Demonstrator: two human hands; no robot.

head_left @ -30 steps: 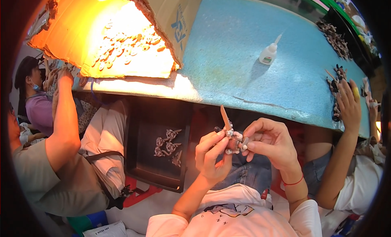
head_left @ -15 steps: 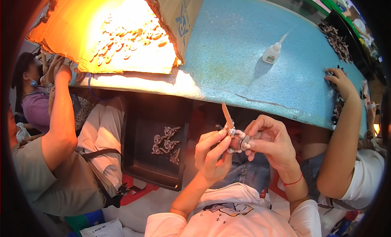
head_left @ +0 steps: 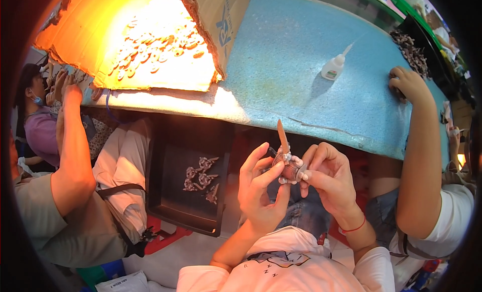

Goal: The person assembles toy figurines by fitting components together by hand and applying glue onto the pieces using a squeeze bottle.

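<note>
Over my lap I hold a small grey-brown figurine [head_left: 291, 170] with a long brown blade-like piece [head_left: 283, 137] pointing up from it. Its left side is gripped between the thumb and fingers of my left hand [head_left: 262, 189]. At its right side, the thumb and forefinger of my right hand [head_left: 332, 180] pinch its edge; the exact part under these fingertips is partly hidden. Several similar figurines [head_left: 201, 177] lie in a black tray [head_left: 183, 224] to the left of my hands.
A white dropper bottle [head_left: 331, 71] stands on the blue tabletop [head_left: 281, 46]. Brightly lit small oval pieces [head_left: 155, 51] lie on cardboard [head_left: 80, 46] at the far left. Dark parts [head_left: 410, 53] are heaped at the far right. Co-workers' arms flank me, including one at right [head_left: 420, 136].
My left fingers have spread a little around the figurine, and more of its body shows. A co-worker's hand at the right has moved slightly left and away from me.
</note>
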